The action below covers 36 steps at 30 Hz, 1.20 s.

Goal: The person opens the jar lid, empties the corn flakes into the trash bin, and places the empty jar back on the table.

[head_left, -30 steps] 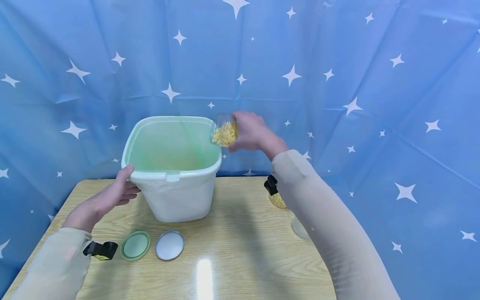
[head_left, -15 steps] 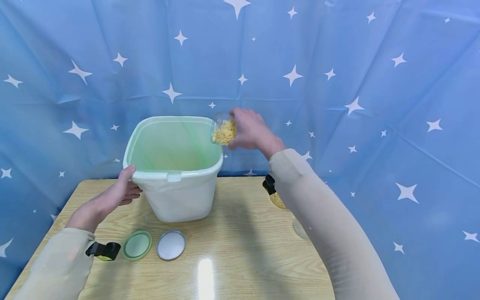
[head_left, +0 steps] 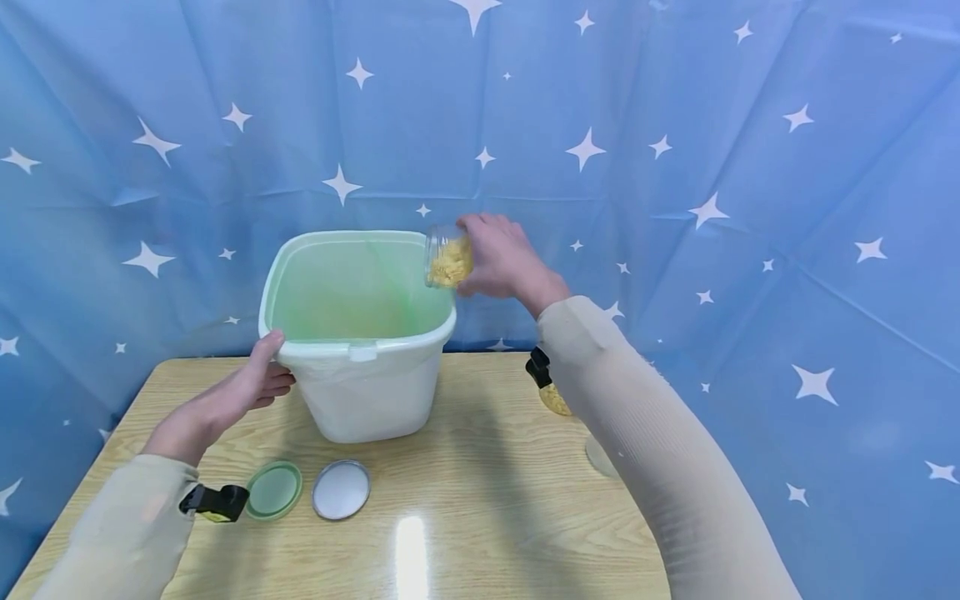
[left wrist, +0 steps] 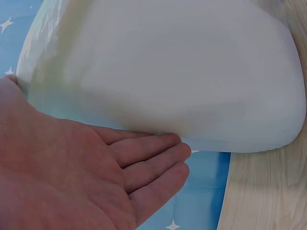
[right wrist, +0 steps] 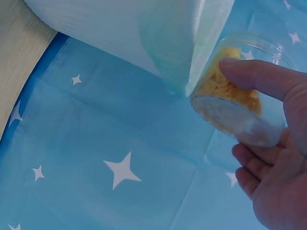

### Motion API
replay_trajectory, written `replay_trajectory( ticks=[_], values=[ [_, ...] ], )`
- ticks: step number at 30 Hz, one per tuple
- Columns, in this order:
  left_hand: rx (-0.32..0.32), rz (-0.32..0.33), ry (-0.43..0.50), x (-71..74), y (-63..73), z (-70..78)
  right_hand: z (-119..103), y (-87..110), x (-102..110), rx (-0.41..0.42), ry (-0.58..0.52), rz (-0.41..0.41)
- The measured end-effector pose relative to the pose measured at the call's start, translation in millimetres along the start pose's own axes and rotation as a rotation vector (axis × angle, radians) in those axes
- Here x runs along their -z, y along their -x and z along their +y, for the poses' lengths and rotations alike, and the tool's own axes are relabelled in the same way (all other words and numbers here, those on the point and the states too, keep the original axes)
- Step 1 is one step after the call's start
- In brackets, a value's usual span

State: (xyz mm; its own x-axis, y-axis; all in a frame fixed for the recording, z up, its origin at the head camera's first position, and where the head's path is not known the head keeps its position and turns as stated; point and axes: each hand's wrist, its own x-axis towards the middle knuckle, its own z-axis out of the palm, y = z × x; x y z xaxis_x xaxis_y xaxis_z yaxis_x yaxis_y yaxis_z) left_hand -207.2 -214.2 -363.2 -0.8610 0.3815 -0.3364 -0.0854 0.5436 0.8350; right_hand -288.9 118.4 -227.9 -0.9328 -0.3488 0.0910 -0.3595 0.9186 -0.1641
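Note:
In the head view a white bin (head_left: 367, 400), pale green inside, stands at the back of the table, its opening facing up. My left hand (head_left: 243, 383) is at its left side, thumb at the rim and the other fingers nearly straight against the outer wall, as the left wrist view shows. My right hand (head_left: 502, 258) grips a clear glass jar (head_left: 448, 257) around its base end. The jar lies tipped nearly sideways, mouth toward the bin, at the right rim. Small yellow pieces (right wrist: 230, 79) fill part of it.
A green-rimmed lid (head_left: 274, 490) and a silver-rimmed lid (head_left: 341, 490) lie on the wooden table (head_left: 465, 533). Another container with yellow contents (head_left: 555, 400) and a clear one (head_left: 600, 457) are partly behind my right sleeve. A blue starred curtain (head_left: 637, 208) hangs behind.
The bin has shifted slightly right, with my left hand moving along with it. My right hand and the tipped jar have stayed nearly in place, at the bin's right rim.

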Motion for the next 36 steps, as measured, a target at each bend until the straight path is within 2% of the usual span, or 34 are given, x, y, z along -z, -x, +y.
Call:
replay_trajectory(
  ticks=[14, 36],
  values=[
    [-0.014, 0.024, -0.04, -1.4, 0.8, 0.5, -6.8, -1.1, -3.0, 0.009, 0.026, -0.012],
    [-0.026, 0.031, -0.029, -5.3, 0.2, 1.0, -6.2, -0.5, -1.8, 0.013, 0.059, 0.005]
  ],
)
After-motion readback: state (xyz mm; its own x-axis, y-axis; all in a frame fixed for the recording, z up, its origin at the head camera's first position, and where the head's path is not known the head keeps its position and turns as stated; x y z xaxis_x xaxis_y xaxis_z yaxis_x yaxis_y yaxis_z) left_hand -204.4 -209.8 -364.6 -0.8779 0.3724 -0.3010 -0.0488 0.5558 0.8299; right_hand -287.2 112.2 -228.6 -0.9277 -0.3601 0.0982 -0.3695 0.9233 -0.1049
